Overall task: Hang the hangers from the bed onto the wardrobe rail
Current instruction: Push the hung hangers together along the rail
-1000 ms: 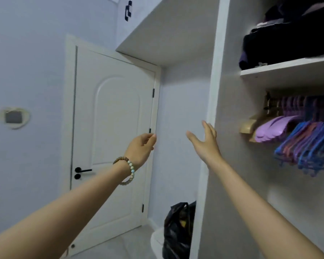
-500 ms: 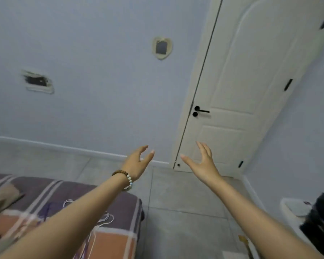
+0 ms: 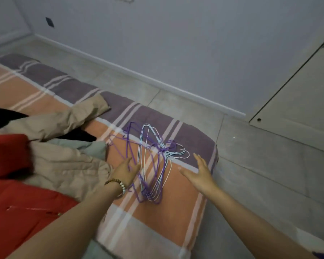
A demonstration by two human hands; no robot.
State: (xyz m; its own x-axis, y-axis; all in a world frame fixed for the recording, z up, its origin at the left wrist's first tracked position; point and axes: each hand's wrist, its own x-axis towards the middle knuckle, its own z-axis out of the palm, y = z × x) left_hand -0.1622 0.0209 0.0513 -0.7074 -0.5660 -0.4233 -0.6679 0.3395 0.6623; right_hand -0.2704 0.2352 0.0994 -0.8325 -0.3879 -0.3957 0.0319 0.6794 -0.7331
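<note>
At centre frame, my view takes in a loose pile of thin wire hangers, purple, pale blue and white (image 3: 151, 161), lying flat on the bed with its orange, purple and white striped cover (image 3: 178, 202). Their long axis runs from the lower centre up toward the upper centre of the frame, and the hooks bunch at the pile's right side, pointing right toward the bed's edge. My left hand (image 3: 124, 171), a beaded bracelet (image 3: 116, 185) at its wrist, is spread open with fingertips at the pile's left edge; I cannot tell if they touch. My right hand (image 3: 198, 173), open and empty, hovers just right of the hooks. Crumpled tan and red garments (image 3: 51, 165) fill the left.
</note>
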